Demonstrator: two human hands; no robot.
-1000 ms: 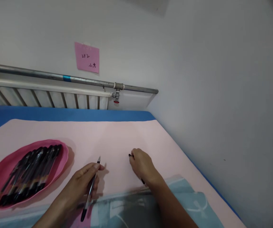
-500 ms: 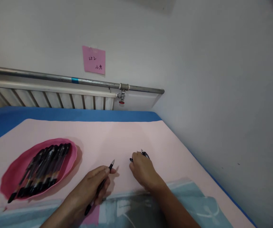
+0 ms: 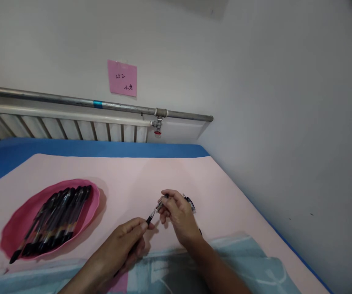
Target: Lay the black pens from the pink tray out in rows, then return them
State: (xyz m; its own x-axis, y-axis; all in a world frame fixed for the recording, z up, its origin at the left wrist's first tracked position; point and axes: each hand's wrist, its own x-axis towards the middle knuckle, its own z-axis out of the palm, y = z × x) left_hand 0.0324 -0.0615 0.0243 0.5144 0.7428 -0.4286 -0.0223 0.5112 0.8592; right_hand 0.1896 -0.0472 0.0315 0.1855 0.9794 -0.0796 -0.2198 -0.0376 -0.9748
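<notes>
My left hand (image 3: 131,241) is closed around a black pen (image 3: 149,219), its pointed tip angled up to the right. My right hand (image 3: 176,210) pinches a pen cap (image 3: 160,205), clear with a dark end, held right at the pen's tip. Whether the tip has entered the cap I cannot tell. On the pink surface just behind my right hand lie a few dark and clear pen caps (image 3: 189,203), partly hidden by it. A pink oval dish (image 3: 10,226) at the left holds several black pens (image 3: 54,218) lying side by side.
A pink sheet (image 3: 126,175) covers the blue-edged table. Light blue cloth (image 3: 240,253) lies along the near edge. Behind stand a radiator (image 3: 84,130) and a pipe with a red-handled valve (image 3: 158,133). A wall (image 3: 270,143) borders the right side.
My right hand has lifted a pen cap from the small pile and come left to the pen's tip. My left hand has shifted slightly right with the pen.
</notes>
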